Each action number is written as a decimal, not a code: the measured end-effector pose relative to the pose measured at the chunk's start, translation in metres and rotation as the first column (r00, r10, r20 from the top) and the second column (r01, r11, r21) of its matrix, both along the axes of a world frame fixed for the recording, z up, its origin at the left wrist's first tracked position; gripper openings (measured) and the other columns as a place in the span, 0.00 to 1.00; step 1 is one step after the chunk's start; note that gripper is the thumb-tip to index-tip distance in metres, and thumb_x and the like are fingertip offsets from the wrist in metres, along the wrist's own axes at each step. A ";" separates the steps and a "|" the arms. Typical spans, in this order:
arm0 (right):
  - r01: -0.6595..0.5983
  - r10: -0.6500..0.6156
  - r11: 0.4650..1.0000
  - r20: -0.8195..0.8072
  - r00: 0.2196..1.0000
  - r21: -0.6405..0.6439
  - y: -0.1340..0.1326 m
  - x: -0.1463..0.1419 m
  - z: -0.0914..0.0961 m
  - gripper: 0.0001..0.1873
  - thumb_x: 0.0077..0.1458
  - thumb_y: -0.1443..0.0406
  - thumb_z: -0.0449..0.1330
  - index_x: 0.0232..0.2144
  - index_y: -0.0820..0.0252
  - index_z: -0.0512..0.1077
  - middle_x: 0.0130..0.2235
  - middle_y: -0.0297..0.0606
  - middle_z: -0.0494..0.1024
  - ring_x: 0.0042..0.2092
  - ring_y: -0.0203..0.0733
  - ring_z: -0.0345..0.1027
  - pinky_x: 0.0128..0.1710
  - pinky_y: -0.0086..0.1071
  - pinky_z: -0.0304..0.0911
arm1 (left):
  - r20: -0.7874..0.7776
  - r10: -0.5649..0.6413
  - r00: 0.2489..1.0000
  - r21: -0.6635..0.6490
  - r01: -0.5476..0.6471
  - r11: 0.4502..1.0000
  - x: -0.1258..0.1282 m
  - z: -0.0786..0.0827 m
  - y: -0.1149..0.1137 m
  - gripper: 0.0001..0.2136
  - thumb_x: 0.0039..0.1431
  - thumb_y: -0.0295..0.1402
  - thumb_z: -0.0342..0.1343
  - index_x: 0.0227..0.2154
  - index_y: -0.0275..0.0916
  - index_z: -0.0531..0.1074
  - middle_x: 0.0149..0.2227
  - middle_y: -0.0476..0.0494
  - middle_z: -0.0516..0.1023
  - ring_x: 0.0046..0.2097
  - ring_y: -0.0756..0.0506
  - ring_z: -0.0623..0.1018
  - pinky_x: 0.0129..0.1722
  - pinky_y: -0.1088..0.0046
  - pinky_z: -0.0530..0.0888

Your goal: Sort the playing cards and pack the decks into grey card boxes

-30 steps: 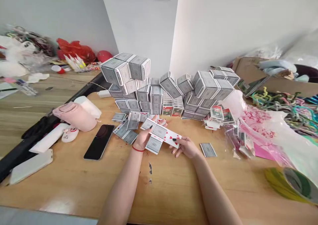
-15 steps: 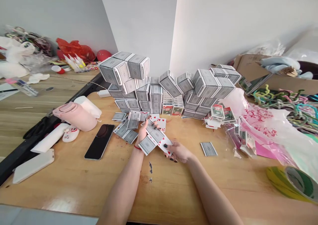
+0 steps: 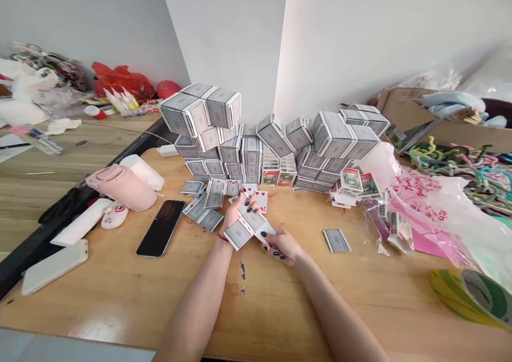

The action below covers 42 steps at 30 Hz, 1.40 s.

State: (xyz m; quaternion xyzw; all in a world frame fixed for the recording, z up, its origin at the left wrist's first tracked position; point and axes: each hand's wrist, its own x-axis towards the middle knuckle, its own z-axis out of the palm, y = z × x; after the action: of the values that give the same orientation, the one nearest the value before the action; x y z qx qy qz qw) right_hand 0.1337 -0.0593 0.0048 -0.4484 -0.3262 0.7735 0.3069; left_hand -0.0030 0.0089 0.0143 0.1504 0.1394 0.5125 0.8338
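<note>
Fingers [image 3: 270, 237] nearly closed, left hand [image 3: 232, 211] and right hand [image 3: 286, 243] gripping overlapped cards [image 3: 253, 221]
Well in from the table's [image 3: 276, 308] near edge, uneven pulling could slip them apart.

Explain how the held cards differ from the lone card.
The held cards are in the left hand and right hand; the lone card lies on the table. The held cards form a branching outline; the lone card, a four-sided one. Both show grey patterned backs.
</note>
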 end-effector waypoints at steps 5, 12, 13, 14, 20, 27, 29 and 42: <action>0.010 -0.011 0.999 0.016 1.000 0.054 -0.001 -0.001 -0.003 0.14 0.41 0.58 0.58 0.21 0.62 0.61 0.16 0.28 0.66 0.13 0.24 0.49 0.10 0.21 0.38 | -0.010 -0.064 0.998 -0.024 0.064 0.998 0.007 -0.002 -0.004 0.07 0.51 0.38 0.52 0.33 0.46 0.63 0.24 0.52 0.55 0.23 0.53 0.59 0.28 0.73 0.62; -0.055 0.071 0.996 -0.245 0.967 0.071 0.003 0.009 -0.007 0.12 0.41 0.65 0.60 0.30 0.65 0.64 0.28 0.39 0.75 0.22 0.32 0.66 0.17 0.23 0.60 | -0.051 -0.041 0.998 -0.155 0.032 0.987 0.006 -0.001 -0.007 0.07 0.53 0.40 0.49 0.30 0.43 0.63 0.24 0.52 0.59 0.23 0.53 0.62 0.28 0.73 0.64; -0.090 0.102 0.994 -0.279 0.955 0.054 0.003 0.012 -0.007 0.14 0.41 0.66 0.60 0.32 0.65 0.63 0.30 0.42 0.75 0.26 0.36 0.69 0.20 0.26 0.64 | -0.045 -0.025 0.999 -0.150 0.018 0.989 0.005 -0.001 -0.007 0.07 0.53 0.40 0.49 0.30 0.43 0.64 0.24 0.52 0.60 0.23 0.53 0.63 0.28 0.73 0.65; -0.122 0.130 0.992 -0.295 0.947 0.044 0.004 0.015 -0.008 0.14 0.41 0.66 0.60 0.33 0.65 0.63 0.31 0.43 0.75 0.28 0.38 0.70 0.22 0.29 0.66 | -0.042 -0.001 0.999 -0.137 -0.005 0.991 0.004 -0.001 -0.006 0.07 0.53 0.40 0.49 0.30 0.43 0.64 0.24 0.52 0.61 0.24 0.53 0.64 0.28 0.73 0.66; -0.055 0.054 0.998 -0.194 0.980 0.000 0.006 0.015 -0.016 0.12 0.40 0.64 0.61 0.25 0.65 0.62 0.20 0.35 0.73 0.14 0.27 0.59 0.10 0.19 0.52 | -0.117 0.169 0.979 -0.092 -0.180 0.979 0.002 -0.001 0.000 0.12 0.51 0.44 0.50 0.28 0.40 0.64 0.25 0.50 0.65 0.25 0.52 0.68 0.29 0.72 0.67; 0.017 -0.017 1.000 -0.129 0.992 0.003 0.005 0.005 -0.012 0.13 0.37 0.62 0.62 0.21 0.64 0.62 0.16 0.32 0.70 0.12 0.24 0.52 0.09 0.20 0.40 | 0.000 0.126 0.992 -0.015 -0.126 0.992 0.005 -0.003 0.002 0.13 0.52 0.42 0.51 0.22 0.39 0.60 0.23 0.51 0.61 0.23 0.54 0.64 0.27 0.74 0.65; 0.024 -0.022 1.000 -0.120 0.993 0.008 0.005 0.005 -0.010 0.13 0.37 0.61 0.61 0.21 0.63 0.62 0.16 0.31 0.70 0.12 0.24 0.51 0.10 0.21 0.39 | 0.011 0.124 0.992 -0.021 -0.124 0.992 0.006 -0.004 0.002 0.13 0.52 0.42 0.50 0.21 0.39 0.59 0.23 0.52 0.60 0.23 0.54 0.63 0.27 0.74 0.65; 0.027 -0.027 1.000 -0.119 0.993 -0.003 0.005 -0.001 -0.011 0.14 0.36 0.61 0.62 0.23 0.62 0.61 0.16 0.29 0.68 0.12 0.25 0.51 0.11 0.21 0.41 | -0.049 0.216 0.975 -0.094 -0.220 0.971 0.009 0.005 -0.001 0.14 0.52 0.44 0.50 0.22 0.39 0.59 0.22 0.52 0.56 0.21 0.55 0.60 0.24 0.77 0.62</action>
State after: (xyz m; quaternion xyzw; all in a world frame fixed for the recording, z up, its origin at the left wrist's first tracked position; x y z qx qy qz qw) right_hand 0.1323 -0.0547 -0.0062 -0.4063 -0.3007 0.7948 0.3358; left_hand 0.0063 0.0078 0.0190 0.1027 0.1959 0.5904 0.7762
